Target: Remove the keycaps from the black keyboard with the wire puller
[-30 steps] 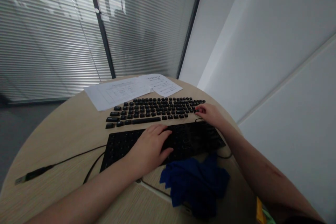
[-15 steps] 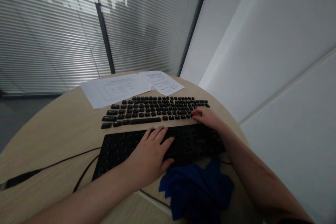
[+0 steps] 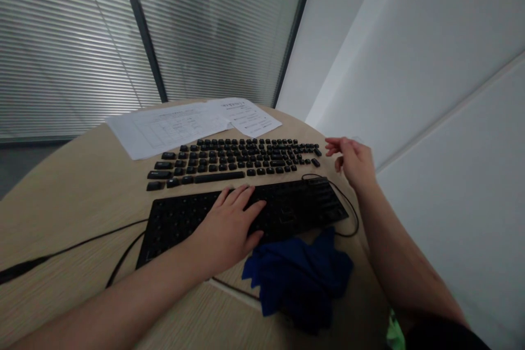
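A black keyboard base (image 3: pixel 295 208) with its keycaps off lies across the table before me. My left hand (image 3: pixel 229 224) rests flat on its middle, fingers stretched out and holding nothing. Behind the base, loose black keycaps (image 3: pixel 219 176) stand in rows like a keyboard's layout, the long spacebar in the front row. Off the right end of those rows, above the table's edge, my right hand (image 3: pixel 355 164) has its thumb apart from its loosely bent fingers. I see nothing in it. A crumpled blue cloth (image 3: pixel 299 279) lies in front of the base.
Printed sheets of paper (image 3: pixel 172 128) lie at the back of the round wooden table (image 3: pixel 82 180). A black cable (image 3: pixel 94 234) runs off to the left, and a thin cord (image 3: pixel 356 219) loops by the base's right end. A white wall (image 3: pixel 443 93) stands close on the right.
My right hand has left the keycaps' right side, moving right and up towards the table's edge, and its fingers have parted. The left hand stays on the base. The view has shifted slightly.
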Demonstrator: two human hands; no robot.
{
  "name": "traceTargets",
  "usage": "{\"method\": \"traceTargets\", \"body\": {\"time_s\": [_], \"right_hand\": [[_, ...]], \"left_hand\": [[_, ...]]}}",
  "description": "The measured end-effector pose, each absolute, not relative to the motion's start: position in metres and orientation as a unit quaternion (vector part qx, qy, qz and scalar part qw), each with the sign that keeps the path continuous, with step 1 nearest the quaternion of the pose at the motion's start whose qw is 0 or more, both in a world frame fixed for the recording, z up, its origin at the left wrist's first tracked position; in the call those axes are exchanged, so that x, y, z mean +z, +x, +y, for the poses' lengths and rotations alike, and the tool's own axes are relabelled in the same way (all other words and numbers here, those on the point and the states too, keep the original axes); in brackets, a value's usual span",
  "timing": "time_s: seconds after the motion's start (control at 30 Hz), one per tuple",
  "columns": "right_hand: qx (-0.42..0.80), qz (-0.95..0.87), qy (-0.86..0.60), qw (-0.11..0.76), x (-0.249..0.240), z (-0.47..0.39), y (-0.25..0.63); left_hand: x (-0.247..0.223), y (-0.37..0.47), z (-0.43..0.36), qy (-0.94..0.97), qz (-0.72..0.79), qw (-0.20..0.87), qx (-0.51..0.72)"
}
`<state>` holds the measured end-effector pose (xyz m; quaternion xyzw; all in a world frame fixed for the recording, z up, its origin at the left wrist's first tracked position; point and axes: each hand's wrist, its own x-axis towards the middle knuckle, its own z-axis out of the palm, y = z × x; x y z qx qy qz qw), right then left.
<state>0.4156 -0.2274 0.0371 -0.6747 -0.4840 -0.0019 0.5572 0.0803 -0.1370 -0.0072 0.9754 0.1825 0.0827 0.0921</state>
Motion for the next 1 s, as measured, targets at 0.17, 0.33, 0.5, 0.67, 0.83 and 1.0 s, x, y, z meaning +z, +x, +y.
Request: {"method": "traceTargets", "body": {"time_s": [0.17,0.33,0.5,0.67,0.83,1.0], "right_hand": [[0.133,-0.402,-0.612,0.668,0.044,-0.275,0.389],[0.250,-0.358,-0.605,0.666,0.013,-0.313,0.371],[0.282,-0.388,-0.594,0.645,-0.009,-0.320,0.374],[0.261,-0.389,-0.593,0.655,-0.017,-0.310,0.373],[0.226,-0.384,-0.674,0.589,-0.024,-0.305,0.364],[0.204,-0.425,-0.697,0.540,-0.026,-0.305,0.359]], "left_hand": [[-0.012,0.082,-0.134,0.975,0.180,0.088,0.095],[-0.010,0.083,-0.134,0.976,0.181,0.085,0.087],[-0.005,0.083,-0.134,0.976,0.190,0.083,0.067],[-0.006,0.081,-0.133,0.976,0.185,0.081,0.080],[-0.012,0.080,-0.129,0.975,0.180,0.083,0.101],[-0.014,0.080,-0.126,0.977,0.172,0.075,0.099]]}}
